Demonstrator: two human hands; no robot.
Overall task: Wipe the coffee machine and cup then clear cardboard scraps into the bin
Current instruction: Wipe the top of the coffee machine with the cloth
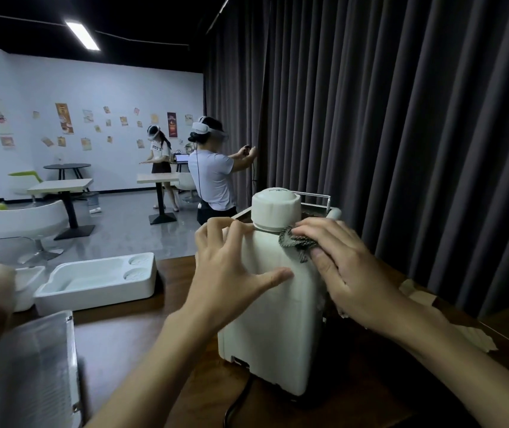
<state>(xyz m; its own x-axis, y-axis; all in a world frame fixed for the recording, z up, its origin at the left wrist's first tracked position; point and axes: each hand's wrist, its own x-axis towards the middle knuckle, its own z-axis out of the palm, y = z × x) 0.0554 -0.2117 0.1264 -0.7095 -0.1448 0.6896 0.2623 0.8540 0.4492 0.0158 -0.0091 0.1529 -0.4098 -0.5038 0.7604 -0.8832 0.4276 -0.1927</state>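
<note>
Head view: left hand point(228, 273) splayed on coffee machine point(271, 329), right hand point(349, 279) clasped around grey cloth point(296, 244).

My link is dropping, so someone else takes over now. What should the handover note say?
Left hand: spread on the white coffee machine, steadying it.
Right hand: holds the grey cloth against the machine's top, beside the cap.
Machine wipe under way.
Cardboard scraps lie on the table right of the machine, uncleared.
Cup and bin: not identifiable in this view.
To do: finish machine, wipe cup, bin scraps.
</note>
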